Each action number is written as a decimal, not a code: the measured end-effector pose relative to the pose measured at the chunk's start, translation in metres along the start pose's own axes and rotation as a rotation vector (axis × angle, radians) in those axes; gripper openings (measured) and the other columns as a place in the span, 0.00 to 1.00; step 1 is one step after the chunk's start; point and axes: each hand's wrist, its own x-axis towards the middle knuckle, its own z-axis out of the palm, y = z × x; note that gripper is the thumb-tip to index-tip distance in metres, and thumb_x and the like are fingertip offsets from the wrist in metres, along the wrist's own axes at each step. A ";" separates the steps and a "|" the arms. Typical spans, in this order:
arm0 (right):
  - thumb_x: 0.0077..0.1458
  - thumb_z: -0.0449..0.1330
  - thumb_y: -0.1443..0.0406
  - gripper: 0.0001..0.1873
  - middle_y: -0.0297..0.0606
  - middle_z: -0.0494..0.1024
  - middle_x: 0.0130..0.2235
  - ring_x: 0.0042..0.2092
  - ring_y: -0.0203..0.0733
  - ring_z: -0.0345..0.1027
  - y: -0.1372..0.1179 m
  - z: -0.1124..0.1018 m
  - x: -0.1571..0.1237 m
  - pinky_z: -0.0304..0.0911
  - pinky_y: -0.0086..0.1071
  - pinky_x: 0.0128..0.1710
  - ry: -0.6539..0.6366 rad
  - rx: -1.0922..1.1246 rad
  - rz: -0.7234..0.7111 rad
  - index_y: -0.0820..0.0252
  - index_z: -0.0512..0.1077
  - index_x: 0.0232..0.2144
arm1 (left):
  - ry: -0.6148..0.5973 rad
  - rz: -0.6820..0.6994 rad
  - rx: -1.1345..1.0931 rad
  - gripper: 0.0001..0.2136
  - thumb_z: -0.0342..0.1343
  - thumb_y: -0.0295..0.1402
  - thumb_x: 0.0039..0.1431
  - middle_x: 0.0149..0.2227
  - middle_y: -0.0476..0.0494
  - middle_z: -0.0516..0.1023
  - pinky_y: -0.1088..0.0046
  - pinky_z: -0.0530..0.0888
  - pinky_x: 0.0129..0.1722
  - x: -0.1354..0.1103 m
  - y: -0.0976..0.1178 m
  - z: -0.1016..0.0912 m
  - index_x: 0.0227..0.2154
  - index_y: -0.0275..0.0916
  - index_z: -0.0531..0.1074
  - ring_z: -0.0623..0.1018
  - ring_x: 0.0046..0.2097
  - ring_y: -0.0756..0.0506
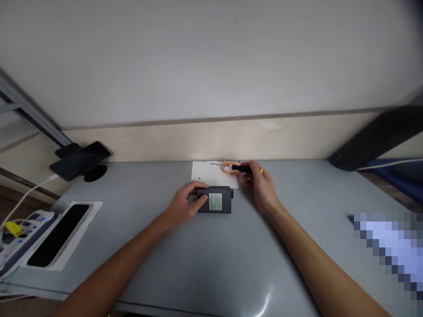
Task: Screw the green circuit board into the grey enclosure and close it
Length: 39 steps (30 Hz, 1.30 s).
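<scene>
right hand [261, 187] wraps the screwdriver [239, 167], so its handle end is mostly hidden. left hand [185, 203] covers the left end of the dark box [216, 199], whose label is too small to read. the power strip [20, 229] runs off the left edge; a pixelated patch [390, 242] blurs the right.

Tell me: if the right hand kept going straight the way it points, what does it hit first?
The right hand holds a small screwdriver pointing left along the desk's back. First in line is probably the orange ring at the white paper's edge; depth is unclear.
</scene>
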 end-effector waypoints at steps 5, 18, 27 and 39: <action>0.57 0.61 0.44 0.24 0.38 0.81 0.35 0.28 0.36 0.60 -0.002 -0.004 0.003 0.56 0.31 0.26 0.047 0.020 -0.011 0.56 0.80 0.36 | -0.015 -0.136 0.095 0.14 0.55 0.42 0.69 0.46 0.42 0.79 0.64 0.76 0.46 0.000 -0.004 0.006 0.52 0.41 0.74 0.79 0.45 0.43; 0.58 0.60 0.43 0.25 0.38 0.81 0.34 0.27 0.37 0.61 -0.001 -0.007 0.004 0.59 0.33 0.28 0.020 -0.086 -0.056 0.56 0.80 0.36 | -0.368 0.099 0.293 0.40 0.75 0.45 0.48 0.62 0.37 0.68 0.49 0.71 0.62 -0.004 0.009 -0.008 0.64 0.52 0.66 0.70 0.63 0.33; 0.58 0.60 0.44 0.23 0.39 0.78 0.31 0.26 0.37 0.61 -0.012 -0.013 0.006 0.57 0.35 0.25 0.028 0.032 -0.074 0.57 0.78 0.35 | -0.260 -0.013 0.194 0.31 0.73 0.42 0.51 0.58 0.40 0.73 0.54 0.71 0.63 -0.002 0.012 -0.009 0.58 0.48 0.72 0.75 0.60 0.38; 0.60 0.56 0.43 0.22 0.39 0.73 0.28 0.26 0.41 0.60 -0.025 -0.014 0.002 0.56 0.40 0.28 -0.090 0.022 -0.131 0.54 0.72 0.34 | -0.184 -0.014 0.222 0.19 0.66 0.48 0.59 0.49 0.42 0.80 0.62 0.78 0.49 -0.003 0.021 -0.008 0.50 0.47 0.79 0.80 0.49 0.41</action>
